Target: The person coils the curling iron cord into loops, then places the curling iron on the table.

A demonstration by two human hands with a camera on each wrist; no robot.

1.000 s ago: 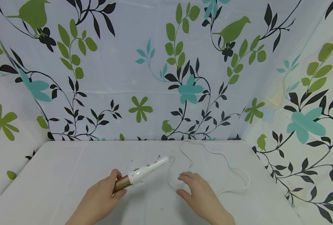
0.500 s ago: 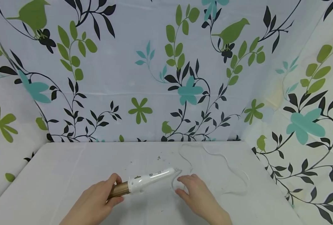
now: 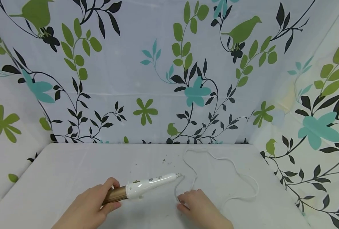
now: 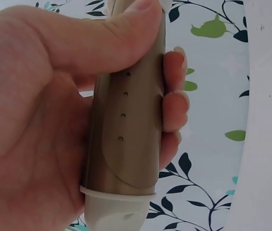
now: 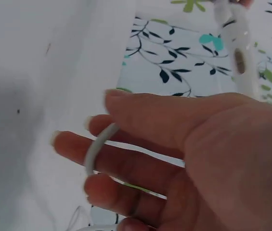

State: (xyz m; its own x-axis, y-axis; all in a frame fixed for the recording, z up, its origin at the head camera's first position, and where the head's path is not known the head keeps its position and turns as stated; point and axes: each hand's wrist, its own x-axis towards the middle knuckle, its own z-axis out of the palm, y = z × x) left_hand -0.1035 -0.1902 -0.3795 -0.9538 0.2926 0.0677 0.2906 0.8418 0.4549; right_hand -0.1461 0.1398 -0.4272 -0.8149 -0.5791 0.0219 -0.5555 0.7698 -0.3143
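Observation:
My left hand point(image 3: 86, 203) grips the gold barrel of what looks like a curling iron point(image 3: 150, 186), held tilted above the table. Its white handle points right, and a ribbed cord guard sits at the handle's end. In the left wrist view, my thumb lies across the gold barrel point(image 4: 128, 159), which has a row of small dots and a pale end cap point(image 4: 116, 211). From the handle, a thin white cord point(image 3: 243, 175) loops over the table. My right hand point(image 3: 199, 206) pinches that cord close to the handle; in the right wrist view the cord point(image 5: 97, 147) runs across my fingers.
A white table point(image 3: 80, 168) lies under both hands, with small dark specks near its middle. Patterned fabric point(image 3: 115, 79) with leaves and birds hangs behind it and on both sides. The loose cord spreads over the right part of the table.
The curling iron has come lower and left with my left hand. My right hand has moved slightly down and its fingers have closed on the cord.

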